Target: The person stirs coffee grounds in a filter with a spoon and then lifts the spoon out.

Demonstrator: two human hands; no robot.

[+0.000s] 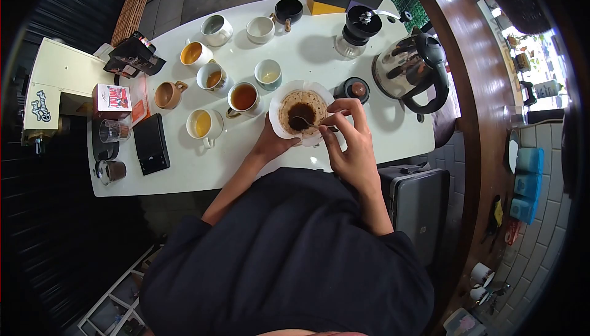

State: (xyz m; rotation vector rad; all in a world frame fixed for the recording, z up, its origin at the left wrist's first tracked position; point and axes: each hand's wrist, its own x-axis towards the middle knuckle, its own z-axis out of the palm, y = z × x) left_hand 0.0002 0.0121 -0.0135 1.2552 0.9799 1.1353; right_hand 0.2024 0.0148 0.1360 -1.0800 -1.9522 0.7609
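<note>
A white paper coffee filter, its inside coated with wet brown grounds, sits near the front edge of the table. Dark coffee lies at its bottom. My left hand is closed round the near left side of the filter; whatever supports the paper is mostly hidden. Between the pinched fingers of my right hand is a thin metal spoon, its tip reaching down into the coffee. Just left of the filter stands a cup of reddish-brown liquid. A small dark round container is beyond my right fingers.
Several cups, such as a yellow-filled mug and a black cup, spread over the white table. A steel kettle and a hand grinder stand right. A black scale and a glass lie left.
</note>
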